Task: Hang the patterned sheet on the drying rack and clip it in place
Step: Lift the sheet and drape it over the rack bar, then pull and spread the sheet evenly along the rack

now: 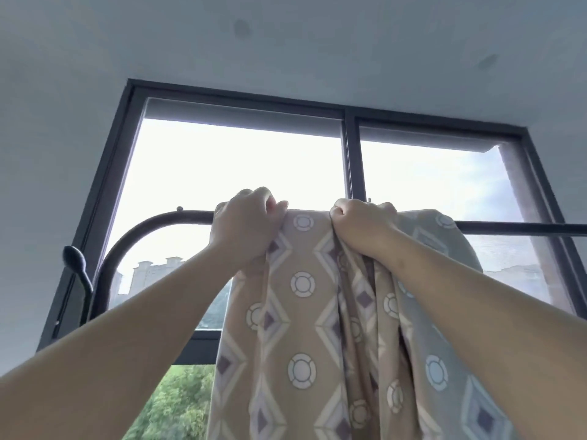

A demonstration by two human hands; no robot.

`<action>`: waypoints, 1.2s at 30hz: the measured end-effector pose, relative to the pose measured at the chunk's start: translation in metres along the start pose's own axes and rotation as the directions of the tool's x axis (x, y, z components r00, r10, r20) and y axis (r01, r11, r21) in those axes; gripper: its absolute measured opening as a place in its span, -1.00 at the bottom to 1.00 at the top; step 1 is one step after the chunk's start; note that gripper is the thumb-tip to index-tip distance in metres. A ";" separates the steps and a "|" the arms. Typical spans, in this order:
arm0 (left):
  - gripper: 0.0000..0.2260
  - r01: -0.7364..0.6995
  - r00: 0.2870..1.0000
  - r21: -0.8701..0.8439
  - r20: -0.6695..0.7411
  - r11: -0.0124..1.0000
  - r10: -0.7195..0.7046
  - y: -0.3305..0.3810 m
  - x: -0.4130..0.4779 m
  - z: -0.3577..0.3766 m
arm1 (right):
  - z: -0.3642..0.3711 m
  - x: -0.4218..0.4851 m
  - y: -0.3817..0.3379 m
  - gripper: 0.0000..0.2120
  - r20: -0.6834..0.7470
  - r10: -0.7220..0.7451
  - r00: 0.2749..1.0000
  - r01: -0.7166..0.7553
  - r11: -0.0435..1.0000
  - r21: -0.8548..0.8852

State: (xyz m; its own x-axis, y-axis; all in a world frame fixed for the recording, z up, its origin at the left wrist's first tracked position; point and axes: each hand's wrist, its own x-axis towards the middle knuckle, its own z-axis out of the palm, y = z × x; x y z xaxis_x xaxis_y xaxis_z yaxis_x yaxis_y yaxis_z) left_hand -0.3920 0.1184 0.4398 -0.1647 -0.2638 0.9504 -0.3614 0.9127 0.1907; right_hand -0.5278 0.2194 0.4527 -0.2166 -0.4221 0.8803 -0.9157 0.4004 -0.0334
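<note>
Both hands up high: left hand and right hand, fingers shut tight on the sheet. Draped over the rack bar, all bunched. Could slide off if let go. No clips on yet.

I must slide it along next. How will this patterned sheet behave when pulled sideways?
Probably floppy: the patterned sheet hangs in loose folds below both hands. It will likely bunch rather than slide flat along the rack bar, as it already gathers under the right hand.
</note>
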 end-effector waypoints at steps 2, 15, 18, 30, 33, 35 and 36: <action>-0.83 -0.008 0.994 -0.038 -0.112 0.999 0.004 0.000 -0.013 -0.002 | 0.001 -0.007 0.000 -0.65 -0.023 0.014 1.000 -0.014 1.000 -0.009; -0.73 0.182 0.962 0.014 0.206 0.983 -0.181 0.013 -0.027 -0.028 | 0.000 -0.037 -0.010 -0.65 -0.052 -0.031 0.998 0.028 0.997 -0.069; -0.82 0.399 0.884 -0.260 0.363 0.880 -0.294 0.017 -0.025 -0.043 | -0.004 -0.040 -0.015 -0.65 -0.062 -0.024 0.998 0.019 0.996 -0.085; -0.75 0.613 0.786 -0.603 0.396 0.511 -0.474 0.010 -0.001 -0.065 | -0.006 -0.043 -0.016 -0.66 -0.124 -0.051 0.991 0.042 0.996 -0.079; -0.76 0.543 0.815 -0.660 0.267 0.519 -0.514 -0.005 0.010 -0.065 | -0.004 -0.044 -0.011 -0.68 -0.199 -0.055 0.978 0.047 0.998 -0.042; -0.72 0.509 0.830 -0.654 0.200 0.560 -0.520 -0.019 0.014 -0.063 | -0.006 -0.042 -0.004 -0.69 -0.213 -0.024 0.977 0.012 0.998 -0.060; -0.70 0.505 0.824 -0.648 0.167 0.570 -0.542 -0.026 0.013 -0.066 | -0.009 -0.041 0.000 -0.70 -0.211 0.005 0.977 -0.022 0.996 -0.081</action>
State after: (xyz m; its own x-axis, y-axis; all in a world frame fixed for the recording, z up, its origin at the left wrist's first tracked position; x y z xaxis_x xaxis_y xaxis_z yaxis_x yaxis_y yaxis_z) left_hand -0.3244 0.1120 0.4639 -0.0928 -0.7637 0.6389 0.3055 0.5888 0.7483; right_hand -0.5165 0.2439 0.4206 -0.1445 -0.2387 0.9603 -0.8801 0.4747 -0.0144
